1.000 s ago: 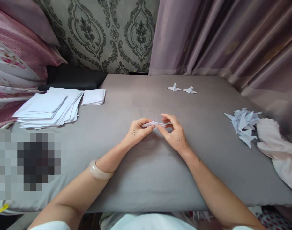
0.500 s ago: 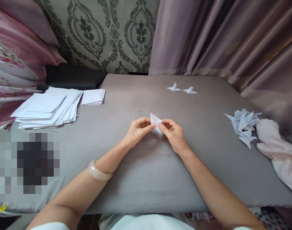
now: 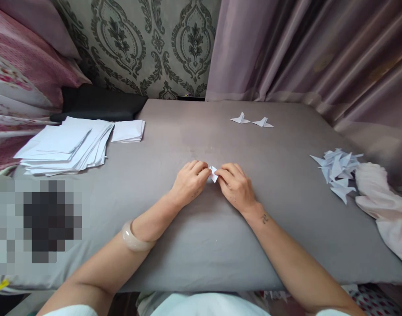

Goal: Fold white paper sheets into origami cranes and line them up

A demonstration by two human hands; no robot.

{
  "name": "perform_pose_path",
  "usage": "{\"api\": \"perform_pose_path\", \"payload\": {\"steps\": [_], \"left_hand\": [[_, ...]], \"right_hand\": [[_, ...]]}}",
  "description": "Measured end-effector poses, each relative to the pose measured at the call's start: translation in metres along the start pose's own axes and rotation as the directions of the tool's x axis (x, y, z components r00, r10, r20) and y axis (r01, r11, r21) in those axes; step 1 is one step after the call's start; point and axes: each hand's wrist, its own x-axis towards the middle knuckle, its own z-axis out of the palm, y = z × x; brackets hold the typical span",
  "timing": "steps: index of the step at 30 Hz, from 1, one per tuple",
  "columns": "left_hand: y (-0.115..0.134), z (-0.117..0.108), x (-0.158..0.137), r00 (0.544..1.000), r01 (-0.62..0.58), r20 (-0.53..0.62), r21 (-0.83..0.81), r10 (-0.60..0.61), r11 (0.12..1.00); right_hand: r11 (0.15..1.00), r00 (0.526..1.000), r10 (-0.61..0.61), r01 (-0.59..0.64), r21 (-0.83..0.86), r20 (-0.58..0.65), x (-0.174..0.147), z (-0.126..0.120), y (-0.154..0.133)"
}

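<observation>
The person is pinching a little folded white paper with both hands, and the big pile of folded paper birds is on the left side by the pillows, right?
Not quite. Both hands, left hand and right hand, do pinch the small folded paper, but the head view shows the pile of folded paper shapes on the right, beside a pale cloth. On the left lie flat paper sheets.

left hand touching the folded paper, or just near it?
Touching. The head view shows the left hand's fingertips pinching the folded paper, no gap between them; the right hand pinches its other side.
</observation>
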Motion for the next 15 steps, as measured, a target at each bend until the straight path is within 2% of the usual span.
{"api": "perform_pose_path", "payload": {"steps": [2,5,9,12,15], "left_hand": [[-0.0017,0.0019,-0.0014,0.993,0.004,0.119,-0.050,0.002,0.999],[-0.0032,0.0037,-0.0038,0.973,0.097,0.227,-0.191,-0.052,0.977],[-0.0042,0.0033,-0.0043,0.940,0.306,0.256,-0.354,-0.223,0.884],[-0.0051,0.0018,-0.0017,0.881,0.464,0.313,-0.429,-0.354,0.775],[-0.0060,0.0011,0.0009,0.828,0.558,0.370,-0.462,-0.422,0.689]], "right_hand": [[1.000,0.991,0.017,-0.016,-0.014,0.135,-0.0018,-0.0008,-0.0002],[0.990,0.957,0.112,-0.131,0.057,0.269,-0.0045,-0.0030,0.0010],[0.938,0.923,0.231,-0.295,0.180,0.307,-0.0049,-0.0031,0.0049],[0.884,0.897,0.309,-0.394,0.253,0.317,-0.0026,-0.0007,0.0073],[0.845,0.876,0.358,-0.451,0.286,0.324,0.0000,0.0016,0.0084]]}}
